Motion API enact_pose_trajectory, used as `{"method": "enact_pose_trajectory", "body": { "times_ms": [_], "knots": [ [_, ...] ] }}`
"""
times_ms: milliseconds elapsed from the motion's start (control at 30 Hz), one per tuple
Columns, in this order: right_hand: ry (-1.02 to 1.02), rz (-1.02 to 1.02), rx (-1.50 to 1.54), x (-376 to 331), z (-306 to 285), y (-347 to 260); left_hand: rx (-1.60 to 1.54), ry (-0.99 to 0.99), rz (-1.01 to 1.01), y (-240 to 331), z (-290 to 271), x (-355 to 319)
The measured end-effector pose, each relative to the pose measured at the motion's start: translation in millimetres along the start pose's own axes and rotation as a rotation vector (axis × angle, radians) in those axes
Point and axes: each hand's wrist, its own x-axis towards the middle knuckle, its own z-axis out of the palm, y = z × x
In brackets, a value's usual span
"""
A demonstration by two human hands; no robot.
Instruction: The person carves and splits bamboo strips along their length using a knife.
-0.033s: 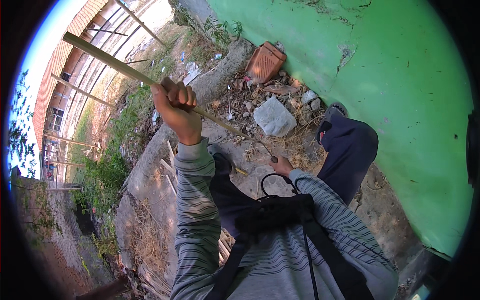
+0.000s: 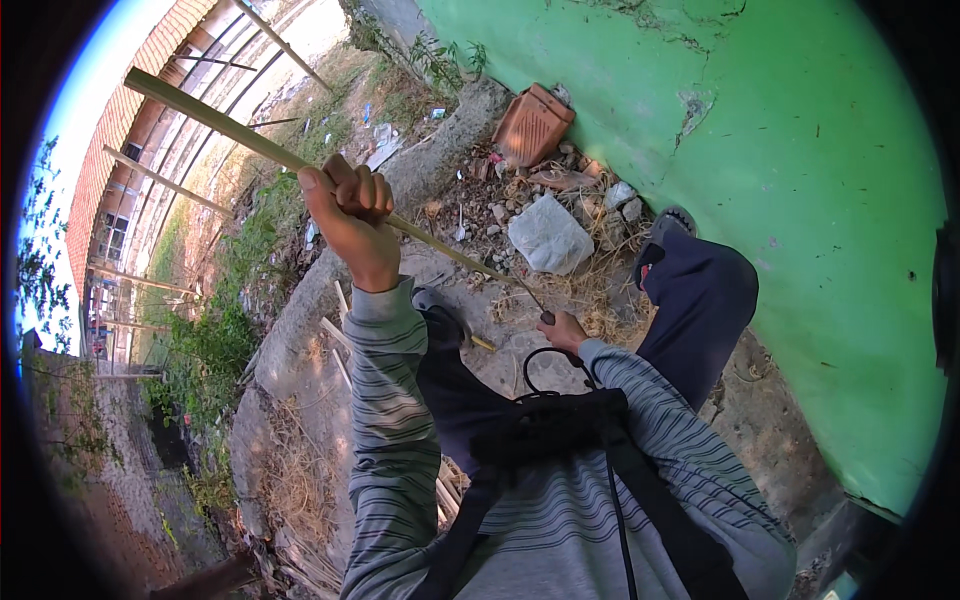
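Note:
My left hand (image 2: 355, 215) is raised and closed in a fist round a long, pale greenish bamboo stick (image 2: 215, 118). The stick's thick end reaches up to the far left, and its thin end slopes down toward my right hand (image 2: 566, 332). Low in front of my body, that hand is closed on a dark handle (image 2: 546, 317). A narrow dark piece runs from the handle to the stick's thin end. Whether it is a blade, and how exactly it meets the stick, is too small to tell.
A pale stone block (image 2: 550, 235) lies between my feet and an orange clay roof tile (image 2: 534, 125), with rubble and dry straw around. A green wall (image 2: 800, 220) rises on the right. Split sticks (image 2: 338, 335) lie by my left foot. Leafy plants (image 2: 215, 340) grow at left.
My left wrist has shifted very slightly to the left. Both hands keep their grips, and nothing else visibly differs.

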Motion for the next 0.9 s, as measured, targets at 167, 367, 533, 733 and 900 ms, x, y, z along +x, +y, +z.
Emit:
{"method": "enact_pose_trajectory", "body": {
  "times_ms": [167,367,533,733,900],
  "knots": [
    [-0.412,0.136,0.752,-4.0,-61.0,-113.7,0.101,0.006,-0.05,9.0,-10.7,7.6],
    [-0.596,0.04,0.888,-38.3,-147.3,-253.0,-0.05,-0.127,-0.142,1.4,-19.8,14.2],
    [-0.606,-0.083,0.775,-72.7,-163.3,-294.7,-0.087,-0.227,-0.134,-6.7,-9.7,15.0],
    [-0.561,-0.185,0.755,-90.4,-168.5,-311.3,-0.123,-0.219,-0.104,-10.7,-7.9,14.8],
    [-0.559,-0.189,0.761,-82.0,-155.9,-296.4,-0.129,-0.161,-0.06,-7.1,-0.4,11.6]
  ]
}}
